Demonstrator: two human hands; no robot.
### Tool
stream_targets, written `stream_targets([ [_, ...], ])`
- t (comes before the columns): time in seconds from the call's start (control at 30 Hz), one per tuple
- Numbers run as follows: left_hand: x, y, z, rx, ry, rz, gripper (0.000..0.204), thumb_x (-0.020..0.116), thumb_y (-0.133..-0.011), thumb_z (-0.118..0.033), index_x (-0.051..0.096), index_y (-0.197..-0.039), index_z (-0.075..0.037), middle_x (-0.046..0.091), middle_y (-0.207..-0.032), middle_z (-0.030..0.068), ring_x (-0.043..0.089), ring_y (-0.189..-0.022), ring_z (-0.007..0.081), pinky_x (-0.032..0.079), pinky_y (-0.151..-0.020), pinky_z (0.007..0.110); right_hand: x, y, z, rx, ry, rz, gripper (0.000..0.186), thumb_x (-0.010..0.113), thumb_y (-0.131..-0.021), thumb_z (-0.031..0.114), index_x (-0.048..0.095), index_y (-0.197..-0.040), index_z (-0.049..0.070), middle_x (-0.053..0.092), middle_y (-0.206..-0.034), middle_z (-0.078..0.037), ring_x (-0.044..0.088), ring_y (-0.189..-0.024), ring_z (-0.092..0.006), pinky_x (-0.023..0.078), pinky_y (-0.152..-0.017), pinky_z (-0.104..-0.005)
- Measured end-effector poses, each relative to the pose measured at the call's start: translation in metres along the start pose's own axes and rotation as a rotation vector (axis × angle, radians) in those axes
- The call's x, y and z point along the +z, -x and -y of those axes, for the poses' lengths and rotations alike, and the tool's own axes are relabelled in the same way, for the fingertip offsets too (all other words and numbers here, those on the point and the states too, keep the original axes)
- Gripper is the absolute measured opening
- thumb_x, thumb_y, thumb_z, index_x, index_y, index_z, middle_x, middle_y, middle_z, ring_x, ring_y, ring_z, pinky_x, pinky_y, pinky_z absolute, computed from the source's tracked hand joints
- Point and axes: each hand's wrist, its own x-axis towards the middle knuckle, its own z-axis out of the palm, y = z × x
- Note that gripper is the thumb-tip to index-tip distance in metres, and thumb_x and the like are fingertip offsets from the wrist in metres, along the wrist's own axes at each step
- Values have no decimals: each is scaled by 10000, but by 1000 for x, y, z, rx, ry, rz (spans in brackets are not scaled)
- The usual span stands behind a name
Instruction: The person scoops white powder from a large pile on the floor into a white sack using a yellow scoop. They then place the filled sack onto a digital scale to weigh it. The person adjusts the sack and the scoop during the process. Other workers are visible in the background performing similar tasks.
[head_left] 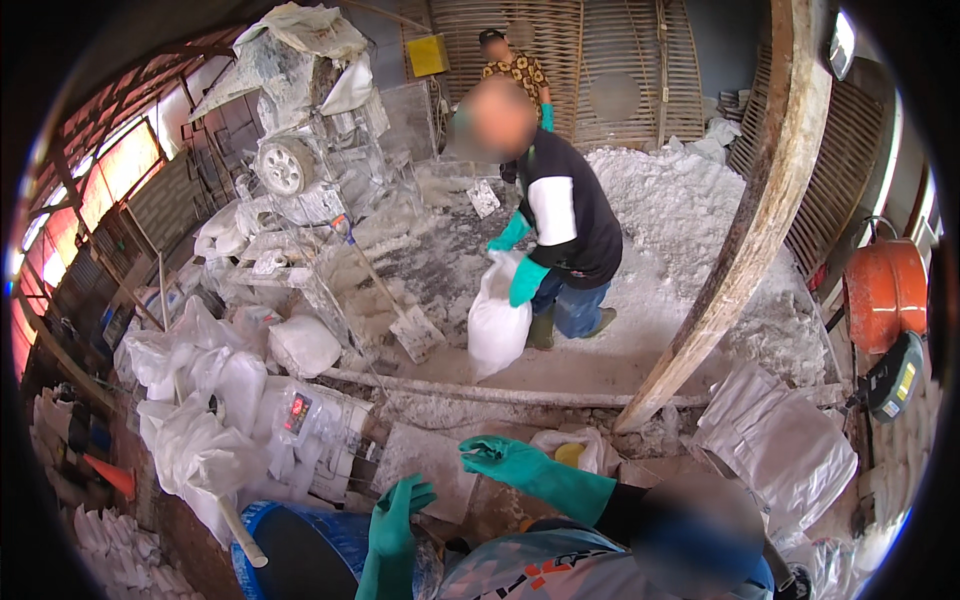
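My left hand (398,515), in a green glove, is raised at the bottom centre beside a blue drum (285,550), fingers apart and holding nothing. My right hand (505,460), also green-gloved, reaches leftward over a pale flat sheet (440,455), its fingers extended and empty. Just beyond it lies an open white sack with something yellow in it (568,450). To the left are crumpled white plastic sacks (200,440) and a scale display (298,410) under clear plastic. A stack of empty white sacks (775,440) lies at the right.
A stooping co-worker (575,220) holds a white sack (495,320); another person (512,70) stands behind. A leaning wooden post (720,270), white heaped material (680,220), crusted machine (290,150), shovel (415,330), low ledge (420,390) and orange mixer drum (880,295) surround the area.
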Motion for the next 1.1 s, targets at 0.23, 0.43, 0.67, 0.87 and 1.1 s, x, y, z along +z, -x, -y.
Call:
stream_targets([
  [0.23, -19, -7, -12, 70, 105, -106, 506, 548, -1110, -367, 641, -1323, 83, 719, -1200, 225, 732, -1074, 336, 563, -983, 432, -111, 1, -43, 193, 207, -309, 368, 749, -1014, 262, 686, -1293, 29, 760, -1105, -74, 740, -973, -160, 583, -864, -289],
  [0.43, -69, 21, 48, -128, 273, -259, 681, 561, -1072, -550, 605, -1360, 65, 717, -1173, 205, 723, -1045, 321, 569, -987, 460, -230, 67, -116, 296, 559, -476, 388, 707, -1028, 318, 704, -1224, -17, 759, -1008, -97, 728, -894, -149, 578, -769, -315],
  [0.67, -84, 40, 65, -175, 333, -319, 645, 603, -1037, -589, 654, -1286, 4, 740, -1076, 164, 720, -971, 301, 572, -911, 436, -191, 101, -125, 292, 194, -705, 357, 705, -1024, 317, 724, -1191, 3, 757, -947, -84, 712, -739, -172, 564, -696, -332],
  [0.87, -60, 29, 49, -208, 290, -315, 638, 609, -1032, -590, 666, -1282, -5, 749, -1063, 166, 721, -945, 302, 573, -895, 443, -98, 69, 102, -281, 20, -716, 291, 694, -1041, 175, 713, -1307, 58, 741, -931, -58, 700, -741, -135, 570, -719, -309],
  [1.1, -71, 13, 59, -167, 284, -258, 642, 602, -1037, -590, 682, -1284, -3, 751, -1088, 168, 718, -985, 291, 571, -915, 439, -39, 91, 250, -712, 320, -582, 391, 639, -1069, 103, 637, -1459, 121, 680, -896, 5, 668, -818, -84, 543, -840, -279],
])
